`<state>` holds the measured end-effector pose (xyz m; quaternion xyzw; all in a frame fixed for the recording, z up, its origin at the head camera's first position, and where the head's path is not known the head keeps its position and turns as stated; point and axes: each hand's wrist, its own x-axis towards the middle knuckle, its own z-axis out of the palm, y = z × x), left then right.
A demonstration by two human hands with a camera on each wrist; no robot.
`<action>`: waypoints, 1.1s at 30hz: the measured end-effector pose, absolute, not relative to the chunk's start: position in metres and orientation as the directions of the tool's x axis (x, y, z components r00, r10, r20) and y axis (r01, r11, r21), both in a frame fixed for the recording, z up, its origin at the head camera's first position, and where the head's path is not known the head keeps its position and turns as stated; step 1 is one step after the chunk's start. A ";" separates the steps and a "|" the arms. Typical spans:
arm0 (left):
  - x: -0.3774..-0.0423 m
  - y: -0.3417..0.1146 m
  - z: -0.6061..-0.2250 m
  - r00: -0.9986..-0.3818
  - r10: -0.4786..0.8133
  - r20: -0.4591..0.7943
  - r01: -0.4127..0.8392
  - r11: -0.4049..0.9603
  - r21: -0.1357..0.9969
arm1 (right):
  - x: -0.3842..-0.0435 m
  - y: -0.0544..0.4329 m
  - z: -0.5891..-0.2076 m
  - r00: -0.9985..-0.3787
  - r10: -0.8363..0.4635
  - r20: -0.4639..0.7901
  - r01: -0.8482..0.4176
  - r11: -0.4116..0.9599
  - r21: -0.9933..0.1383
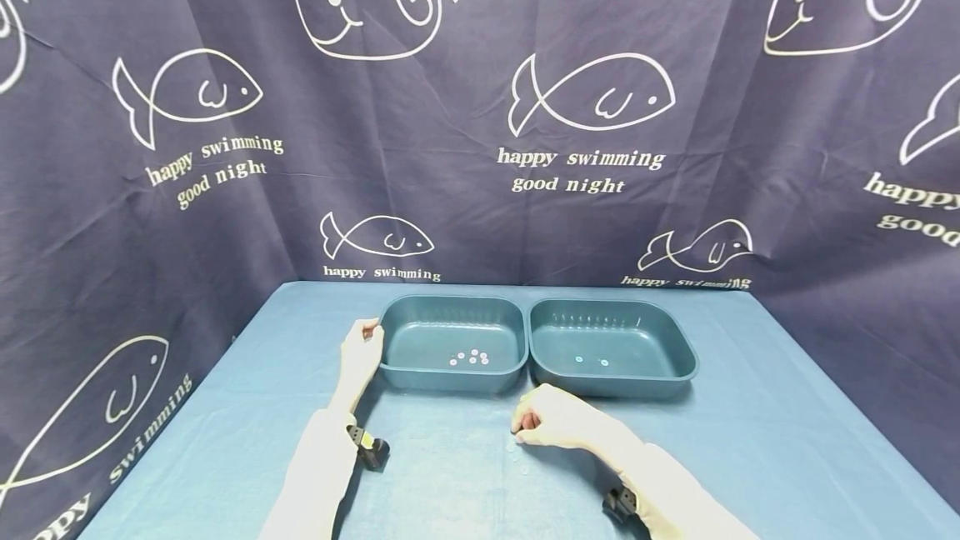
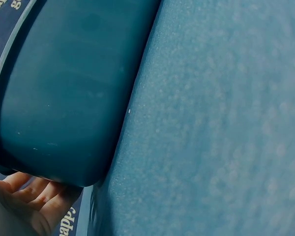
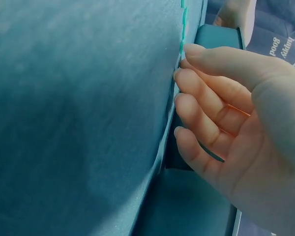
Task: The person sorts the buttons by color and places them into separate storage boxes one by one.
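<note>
My left hand [image 1: 362,348] holds the left end of a teal tray [image 1: 450,381]. In the left wrist view its fingers [image 2: 54,200] lie against the tray's end wall. Inside that tray are several small pale pink discs [image 1: 474,353], like buttons. Low over the table in front of the trays is my right hand [image 1: 558,419], fingers bent, with thumb and index tips close together at the cloth. Small teal discs [image 3: 183,27] lie by those tips, seen edge-on in the right wrist view. Whether a disc is between the tips is hidden.
A second teal tray [image 1: 615,387] stands to the right, side by side with the first, with two teal discs [image 1: 604,362] in it. Light blue cloth [image 1: 442,457] covers the table. Behind hangs a dark curtain [image 1: 465,140] printed with whales and fish.
</note>
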<state>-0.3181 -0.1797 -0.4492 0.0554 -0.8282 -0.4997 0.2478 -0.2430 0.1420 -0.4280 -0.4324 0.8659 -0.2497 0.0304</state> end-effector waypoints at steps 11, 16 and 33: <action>-0.319 -0.179 -0.449 -0.875 -0.342 0.343 0.147 0.488 0.860 | -0.241 0.137 -0.426 -0.629 -0.762 0.151 -0.749 0.543 -0.380; -0.318 -0.179 -0.450 -0.875 -0.342 0.343 0.147 0.487 0.861 | -0.240 0.135 -0.425 -0.602 -0.781 0.165 -0.785 0.542 -0.300; -0.324 -0.187 -0.462 -0.831 -0.325 0.452 0.281 0.455 0.845 | -0.244 0.140 -0.429 -0.600 -0.750 0.279 -0.783 0.478 -0.399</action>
